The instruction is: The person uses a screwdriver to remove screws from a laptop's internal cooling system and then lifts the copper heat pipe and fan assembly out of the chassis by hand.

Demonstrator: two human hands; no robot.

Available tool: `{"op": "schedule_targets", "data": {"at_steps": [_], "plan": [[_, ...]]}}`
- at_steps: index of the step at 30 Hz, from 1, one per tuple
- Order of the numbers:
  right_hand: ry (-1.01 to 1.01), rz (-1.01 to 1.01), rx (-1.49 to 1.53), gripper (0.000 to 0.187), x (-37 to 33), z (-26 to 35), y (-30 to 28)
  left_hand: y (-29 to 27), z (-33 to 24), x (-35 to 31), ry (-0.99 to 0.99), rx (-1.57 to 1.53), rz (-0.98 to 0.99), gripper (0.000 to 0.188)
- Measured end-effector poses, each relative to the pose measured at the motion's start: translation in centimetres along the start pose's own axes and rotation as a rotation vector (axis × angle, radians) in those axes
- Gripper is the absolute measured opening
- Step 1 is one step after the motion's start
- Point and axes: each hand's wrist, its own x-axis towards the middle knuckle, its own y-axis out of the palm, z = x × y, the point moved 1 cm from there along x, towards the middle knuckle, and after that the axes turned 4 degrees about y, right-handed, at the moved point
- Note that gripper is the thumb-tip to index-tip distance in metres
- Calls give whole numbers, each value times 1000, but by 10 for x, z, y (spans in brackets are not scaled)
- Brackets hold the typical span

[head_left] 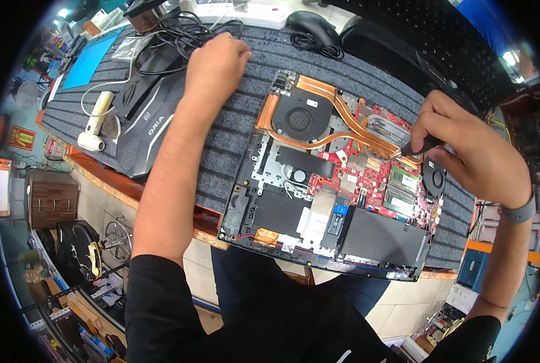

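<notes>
An opened laptop (276, 218) lies on the ribbed grey mat, its inside facing up. It shows a red circuit board (356, 184), copper heat pipes (350, 121), a large fan (300, 118) and a flat black battery (379, 237). In my right hand (463, 145) is a black screwdriver (426, 147), tilted, its tip at the copper heat sink near the smaller fan (433, 176). My left hand (217, 68) hovers beyond the laptop's left side with its fingers curled together, close to black cables (182, 37). Whatever it holds is hidden.
A black angular case (150, 124) and a cream T-shaped device (97, 124) sit at the left. Behind the laptop are a black mouse (312, 27) and a dark perforated panel (430, 39). A blue sheet (94, 57) lies far left. The bench's wooden edge (206, 233) is nearest me.
</notes>
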Motion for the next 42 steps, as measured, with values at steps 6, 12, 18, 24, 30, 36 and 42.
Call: {"op": "schedule_targets", "data": {"at_steps": [6, 12, 18, 24, 30, 36, 42], "plan": [[-38, -38, 35, 19, -7, -12, 3, 14, -15, 12, 7, 32, -12, 20], [30, -88, -45, 16, -9, -10, 5, 25, -10, 12, -31, -76, 22, 21], [-43, -211, 23, 9, -9, -15, 8, 24, -9, 12, -55, -93, 35, 22], [-163, -185, 85, 14, -10, -26, 8, 13, -4, 16, -62, -210, -125, 23], [-153, -169, 90, 25, -9, -14, -1, 2, -8, 17, -84, -206, -225, 23], [-13, -142, -106, 21, -8, -13, 5, 6, -32, 9, 40, -274, -204, 18], [30, -76, -89, 16, -11, -20, 6, 1, -49, 2, 100, -292, -207, 16]]}}
